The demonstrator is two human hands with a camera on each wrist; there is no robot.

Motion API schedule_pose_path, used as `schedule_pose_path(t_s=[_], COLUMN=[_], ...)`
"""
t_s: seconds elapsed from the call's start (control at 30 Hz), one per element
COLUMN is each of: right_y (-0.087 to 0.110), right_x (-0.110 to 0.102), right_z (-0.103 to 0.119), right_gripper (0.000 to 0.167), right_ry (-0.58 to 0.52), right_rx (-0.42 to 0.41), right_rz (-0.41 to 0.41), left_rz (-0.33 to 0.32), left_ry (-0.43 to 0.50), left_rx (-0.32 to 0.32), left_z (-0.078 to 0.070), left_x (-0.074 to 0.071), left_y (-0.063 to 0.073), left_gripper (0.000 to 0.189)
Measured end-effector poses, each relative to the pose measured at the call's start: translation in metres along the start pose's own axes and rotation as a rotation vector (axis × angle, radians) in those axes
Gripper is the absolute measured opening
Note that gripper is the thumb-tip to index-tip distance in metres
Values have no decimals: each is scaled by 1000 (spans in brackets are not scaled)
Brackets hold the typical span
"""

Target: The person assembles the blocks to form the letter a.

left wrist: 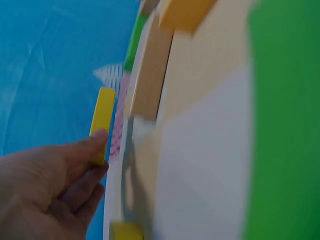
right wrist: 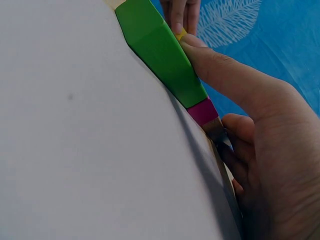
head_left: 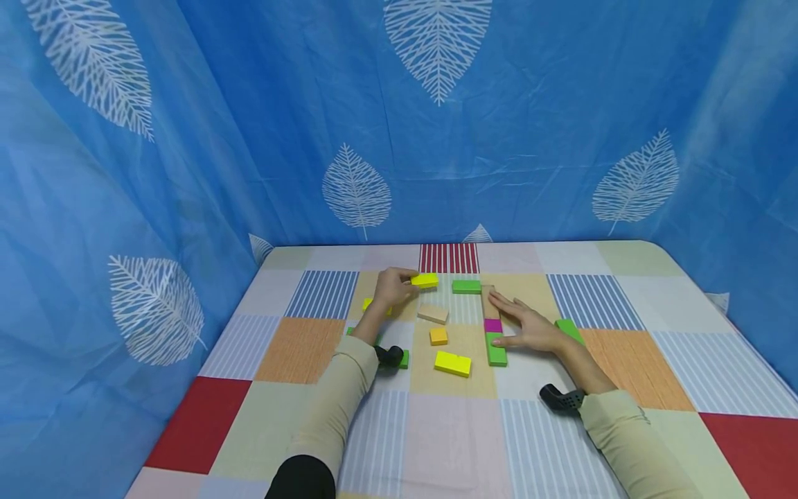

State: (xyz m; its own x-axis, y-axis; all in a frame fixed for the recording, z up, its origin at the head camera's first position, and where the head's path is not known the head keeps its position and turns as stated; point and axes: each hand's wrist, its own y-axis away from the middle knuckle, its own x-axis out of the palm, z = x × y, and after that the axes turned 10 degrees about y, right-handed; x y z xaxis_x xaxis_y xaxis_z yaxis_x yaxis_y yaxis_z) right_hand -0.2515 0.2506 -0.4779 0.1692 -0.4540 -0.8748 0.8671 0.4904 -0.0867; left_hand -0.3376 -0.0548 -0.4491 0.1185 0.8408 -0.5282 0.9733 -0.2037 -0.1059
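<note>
Between thumb and fingers, my left hand (head_left: 391, 287) pinches a yellow block (head_left: 427, 281); the left wrist view shows this yellow block (left wrist: 103, 111) raised off the cloth. My right hand (head_left: 530, 329) lies along a column made of a plain wooden block (head_left: 489, 303), a small magenta block (head_left: 492, 326) and a green block (head_left: 497, 352). Its fingers reach the wooden block, and the thumb touches the green block (right wrist: 162, 55). Another green block (head_left: 466, 287) lies crosswise at the column's far end, left of the wooden one.
Left of the column lie a wooden block (head_left: 433, 314), a small orange block (head_left: 438, 337) and a yellow block (head_left: 453, 364). My left forearm partly hides another yellow block (head_left: 368, 304) and green pieces (head_left: 404, 359). Beyond my right wrist sits a green block (head_left: 570, 330). A blue curtain (head_left: 499, 138) hangs behind the table.
</note>
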Motion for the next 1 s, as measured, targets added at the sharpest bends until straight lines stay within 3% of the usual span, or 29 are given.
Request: schedule_pose_path(t_s=[0.2, 0.33, 0.53, 1.0], right_y=[1, 1, -1, 0], right_x=[0, 1, 3, 0], right_z=[1, 2, 0, -2], right_gripper=[97, 97, 97, 97], right_ry=[-17, -25, -4, -11], right_rx=[-10, -1, -1, 3], right_rz=[-5, 0, 7, 8], left_rz=[-55, -62, -64, -64], left_ry=[21, 9, -28, -28], left_rx=[-41, -27, 35, 53], left_z=[-7, -5, 0, 4], left_x=[21, 29, 33, 35], left_y=[4, 6, 7, 4], left_gripper=[35, 36, 35, 34])
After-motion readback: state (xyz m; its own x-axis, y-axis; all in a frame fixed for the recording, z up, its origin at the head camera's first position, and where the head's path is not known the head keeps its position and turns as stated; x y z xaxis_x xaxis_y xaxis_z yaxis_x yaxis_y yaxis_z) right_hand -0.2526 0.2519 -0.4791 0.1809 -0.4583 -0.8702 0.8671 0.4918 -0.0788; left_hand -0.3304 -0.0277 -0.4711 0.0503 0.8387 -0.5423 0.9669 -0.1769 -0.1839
